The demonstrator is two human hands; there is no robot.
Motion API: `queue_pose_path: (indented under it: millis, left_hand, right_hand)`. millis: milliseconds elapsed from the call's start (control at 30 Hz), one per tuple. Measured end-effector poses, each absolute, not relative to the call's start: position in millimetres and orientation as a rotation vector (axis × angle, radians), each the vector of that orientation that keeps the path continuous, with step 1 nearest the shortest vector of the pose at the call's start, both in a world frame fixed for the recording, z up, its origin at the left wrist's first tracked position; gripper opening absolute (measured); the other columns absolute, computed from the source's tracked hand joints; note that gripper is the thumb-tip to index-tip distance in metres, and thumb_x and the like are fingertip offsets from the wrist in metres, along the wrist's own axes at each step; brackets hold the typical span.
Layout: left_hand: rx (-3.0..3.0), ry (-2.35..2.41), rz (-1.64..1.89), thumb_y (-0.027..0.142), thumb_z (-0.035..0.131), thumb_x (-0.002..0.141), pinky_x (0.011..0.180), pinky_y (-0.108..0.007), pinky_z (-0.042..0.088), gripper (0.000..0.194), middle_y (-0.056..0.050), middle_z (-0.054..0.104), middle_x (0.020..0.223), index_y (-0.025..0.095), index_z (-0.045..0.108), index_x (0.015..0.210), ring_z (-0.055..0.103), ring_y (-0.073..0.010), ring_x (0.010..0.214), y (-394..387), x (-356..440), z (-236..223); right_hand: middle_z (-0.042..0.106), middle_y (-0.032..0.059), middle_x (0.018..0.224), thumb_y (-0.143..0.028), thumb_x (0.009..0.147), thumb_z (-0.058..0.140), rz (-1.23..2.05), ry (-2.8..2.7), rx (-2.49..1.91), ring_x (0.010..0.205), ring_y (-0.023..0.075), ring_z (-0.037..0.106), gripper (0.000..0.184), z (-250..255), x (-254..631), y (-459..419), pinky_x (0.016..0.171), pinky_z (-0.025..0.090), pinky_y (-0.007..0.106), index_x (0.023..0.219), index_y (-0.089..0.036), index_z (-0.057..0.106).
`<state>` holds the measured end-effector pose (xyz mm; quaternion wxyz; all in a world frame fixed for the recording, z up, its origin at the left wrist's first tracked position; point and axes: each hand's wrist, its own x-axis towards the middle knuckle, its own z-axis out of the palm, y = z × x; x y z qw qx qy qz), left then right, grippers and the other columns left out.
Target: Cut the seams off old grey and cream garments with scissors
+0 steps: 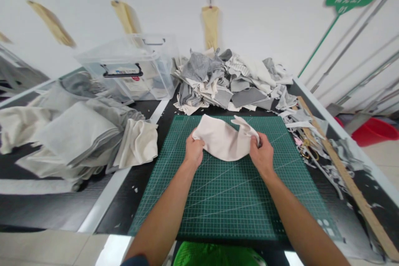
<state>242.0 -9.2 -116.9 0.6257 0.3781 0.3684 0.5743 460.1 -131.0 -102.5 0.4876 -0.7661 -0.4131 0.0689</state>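
Observation:
A cream-white piece of fabric [220, 139] is stretched between my two hands above the green cutting mat [230, 203]. My left hand [195, 147] pinches its left end, thumb on top. At the other end my right hand [261, 151] grips the cloth, where a loose corner folds up and back over itself. The fabric sags a little in the middle, its lower edge curving close to the mat. Whether it touches the mat I cannot tell.
Piled grey and cream fabric scraps [215, 79] lie behind the mat. Folded cloths [84, 133] cover the left side, beside a clear plastic box [131, 70]. Along the right edge runs a wooden strip [349, 178] among offcuts. A red basin [374, 131] stands beyond the table.

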Motion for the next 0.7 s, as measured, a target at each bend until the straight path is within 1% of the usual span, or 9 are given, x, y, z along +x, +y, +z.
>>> queue_pose_path:
  millis: [133, 200, 233, 333, 400, 467, 533, 600, 700]
  left_hand:
    - [0.853, 0.999, 1.338, 0.005, 0.058, 0.053, 0.089, -0.036, 0.056, 0.058, -0.006, 0.077, 0.097, 0.017, 0.072, 0.108, 0.071, -0.0233, 0.094, 4.3, 229.7, -121.6]
    - [0.87, 1.095, 1.301, 0.007, 0.061, 0.055, 0.086, -0.034, 0.055, 0.05, -0.005, 0.076, 0.095, 0.016, 0.072, 0.103, 0.071, -0.022, 0.089, 7.6, 226.1, -124.2]
    - [0.889, 1.139, 1.286, 0.008, 0.063, 0.057, 0.085, -0.033, 0.055, 0.046, -0.005, 0.075, 0.095, 0.016, 0.072, 0.101, 0.07, -0.0215, 0.088, 8.5, 225.0, -125.2]
    - [1.001, 1.24, 1.285, 0.012, 0.067, 0.062, 0.085, -0.033, 0.054, 0.041, -0.005, 0.074, 0.098, 0.017, 0.07, 0.103, 0.069, -0.0212, 0.089, 9.0, 222.4, -126.3]
    - [1.125, 1.299, 1.299, 0.01, 0.066, 0.064, 0.089, -0.034, 0.053, 0.045, -0.006, 0.073, 0.104, 0.018, 0.068, 0.109, 0.069, -0.0217, 0.095, 9.2, 220.0, -126.6]
    - [1.252, 1.351, 1.297, 0.006, 0.065, 0.063, 0.097, -0.036, 0.051, 0.055, -0.007, 0.073, 0.109, 0.019, 0.067, 0.116, 0.068, -0.0231, 0.1, 9.8, 217.3, -127.2]
    - [1.354, 1.355, 1.263, 0.001, 0.065, 0.06, 0.105, -0.04, 0.047, 0.061, -0.008, 0.072, 0.11, 0.02, 0.068, 0.118, 0.066, -0.0259, 0.106, 10.3, 215.2, -127.8]
    - [1.451, 1.308, 1.209, -0.003, 0.065, 0.056, 0.112, -0.042, 0.042, 0.06, -0.009, 0.073, 0.109, 0.021, 0.073, 0.11, 0.065, -0.0293, 0.109, 9.9, 214.7, -127.7]
    - [1.62, 1.24, 1.126, -0.005, 0.063, 0.056, 0.115, -0.043, 0.038, 0.053, -0.009, 0.073, 0.108, 0.023, 0.078, 0.1, 0.063, -0.032, 0.11, 6.4, 217.1, -125.1]
  right_hand:
    - [0.068, 0.0072, 0.084, -0.043, 0.091, 0.051, 0.102, -0.995, -2.039, 0.074, 0.0233, 0.059, 0.035, -107.0, 481.6, -127.1, 0.076, 0.046, 0.035, 0.108, -0.017, 0.066]
    - [0.067, 0.0104, 0.089, -0.038, 0.086, 0.056, 0.111, -1.042, -2.123, 0.08, 0.0256, 0.06, 0.033, -110.8, 489.5, -124.7, 0.08, 0.047, 0.037, 0.108, -0.015, 0.066]
    - [0.067, 0.013, 0.095, -0.036, 0.084, 0.057, 0.089, -1.055, -2.15, 0.086, 0.0272, 0.06, 0.037, -112.3, 492.1, -123.8, 0.082, 0.048, 0.038, 0.113, -0.014, 0.065]
    - [0.06, 0.0211, 0.119, -0.034, 0.082, 0.061, -0.076, -1.046, -2.167, 0.103, 0.0306, 0.059, 0.06, -114.0, 495.3, -123.6, 0.089, 0.049, 0.041, 0.135, -0.008, 0.054]
    - [0.055, 0.0217, 0.126, -0.037, 0.086, 0.061, -0.142, -1.064, -2.157, 0.106, 0.0296, 0.06, 0.063, -114.1, 496.1, -124.6, 0.09, 0.049, 0.041, 0.141, -0.01, 0.051]
    - [0.056, 0.0197, 0.125, -0.042, 0.09, 0.059, -0.143, -1.116, -2.185, 0.104, 0.0285, 0.061, 0.055, -115.3, 498.0, -125.3, 0.09, 0.05, 0.04, 0.137, -0.013, 0.057]
    - [0.06, 0.0193, 0.121, -0.044, 0.091, 0.059, -0.105, -1.169, -2.276, 0.103, 0.0291, 0.063, 0.051, -118.0, 501.2, -124.7, 0.088, 0.049, 0.04, 0.132, -0.013, 0.062]
    - [0.064, 0.0197, 0.116, -0.04, 0.091, 0.06, -0.05, -1.212, -2.375, 0.1, 0.0295, 0.065, 0.047, -120.7, 504.1, -123.2, 0.086, 0.049, 0.039, 0.128, -0.012, 0.065]
    - [0.071, 0.0174, 0.105, -0.029, 0.091, 0.055, 0.026, -1.307, -2.433, 0.092, 0.0277, 0.068, 0.032, -120.7, 502.1, -122.5, 0.082, 0.047, 0.037, 0.115, -0.014, 0.072]
